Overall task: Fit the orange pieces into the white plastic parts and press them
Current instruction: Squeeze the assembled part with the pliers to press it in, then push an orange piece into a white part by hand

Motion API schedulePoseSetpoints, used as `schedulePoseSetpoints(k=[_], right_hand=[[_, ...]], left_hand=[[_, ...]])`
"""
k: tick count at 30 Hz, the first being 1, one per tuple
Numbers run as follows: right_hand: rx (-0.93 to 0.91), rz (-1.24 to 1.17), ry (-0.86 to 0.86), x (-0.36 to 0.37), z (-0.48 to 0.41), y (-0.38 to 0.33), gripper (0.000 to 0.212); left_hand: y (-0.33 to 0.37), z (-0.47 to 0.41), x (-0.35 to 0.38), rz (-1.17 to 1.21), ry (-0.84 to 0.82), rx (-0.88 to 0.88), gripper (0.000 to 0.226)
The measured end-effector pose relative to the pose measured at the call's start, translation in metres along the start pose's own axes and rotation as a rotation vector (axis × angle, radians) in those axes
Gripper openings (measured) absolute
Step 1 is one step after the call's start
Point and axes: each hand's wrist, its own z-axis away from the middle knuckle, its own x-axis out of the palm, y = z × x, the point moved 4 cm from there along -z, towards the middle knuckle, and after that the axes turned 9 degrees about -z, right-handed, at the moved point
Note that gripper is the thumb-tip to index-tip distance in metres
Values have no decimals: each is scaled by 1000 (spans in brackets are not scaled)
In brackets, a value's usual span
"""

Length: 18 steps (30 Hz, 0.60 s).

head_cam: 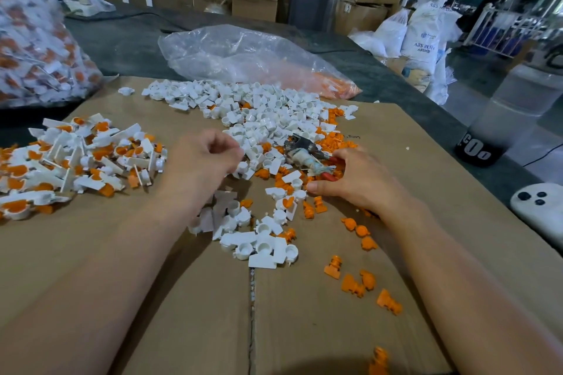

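Holding the red handles of the pliers [301, 146], the grip of the right hand [356, 179] keeps the pressing tool ready. Orange pieces [332, 143] lie under and just beyond it. The left hand [204, 161] curls its grip beside the white plastic parts [262, 122], perhaps pinching one, though blur prevents telling.

I record even, moderately bright indoor light, with cooler daylight at the far right. Soft shadows sit under both forearms on the cardboard [146, 268]. Mild glare marks the clear plastic bag [237, 52]. The left hand [201, 164] is motion-blurred. Frame edges bend and smear.
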Motion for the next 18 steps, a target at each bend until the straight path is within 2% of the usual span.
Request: schedulePoseSetpoints(k=[2,3,7,11,18], right_hand=[[0,-7,-3,1,0,0,90],[0,-11,-3,1,0,0,90],[-2,-46,-6,1,2,-2,88],[-19,7,-32,4,4,-6,91],[-57,3,-23,1,5,-9,81]], left_hand=[[3,3,6,-316,1,132,6],[3,2,9,-427,-5,180,15],[4,-2,17,-659,-61,238,32],[0,-4,20,-792,-69,272,25],[3,-2,19,-780,-49,353,16]])
